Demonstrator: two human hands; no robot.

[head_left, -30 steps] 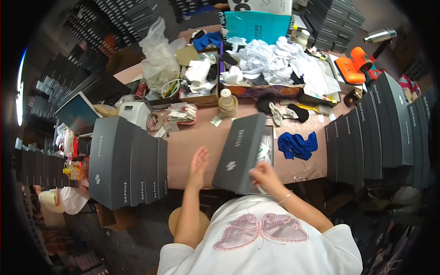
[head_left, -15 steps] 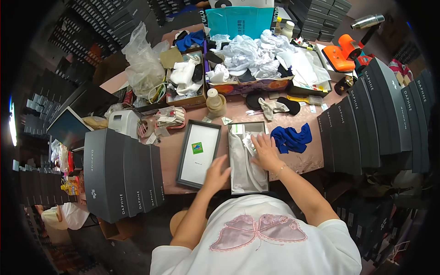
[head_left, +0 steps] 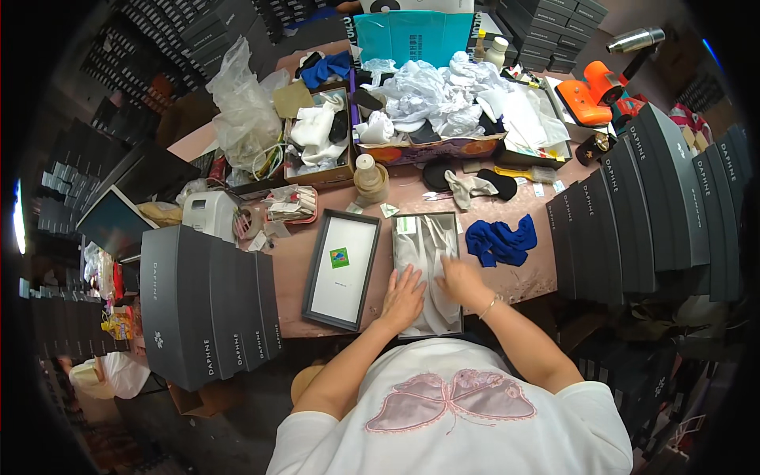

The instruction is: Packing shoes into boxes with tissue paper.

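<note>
An open grey shoebox (head_left: 456, 229) lies in front of me with whitish cloth dust bags (head_left: 427, 252) spread lengthwise in it. My left hand (head_left: 404, 298) rests flat on the bags near the box's left side, fingers apart. Over the right side of the box, my right hand (head_left: 462, 283) has its fingers curled down against the bags; whatever they may grip is hidden. Left of the box lies its grey lid (head_left: 318, 305), white inside up, with a green square sticker (head_left: 339, 257). A crumpled blue cloth (head_left: 502, 241) lies to the right.
Stacked dark shoeboxes (head_left: 180, 305) stand at the left, and more shoeboxes (head_left: 645, 198) rise at the right. Behind are a bottle (head_left: 369, 178), black insoles (head_left: 507, 185), a red basket (head_left: 305, 212), a carton of crumpled white paper (head_left: 427, 91) and an orange device (head_left: 582, 103).
My left hand has moved right from beside the box onto the bags. My right hand has come nearer to me and curled its fingers. The bags now lie straighter.
</note>
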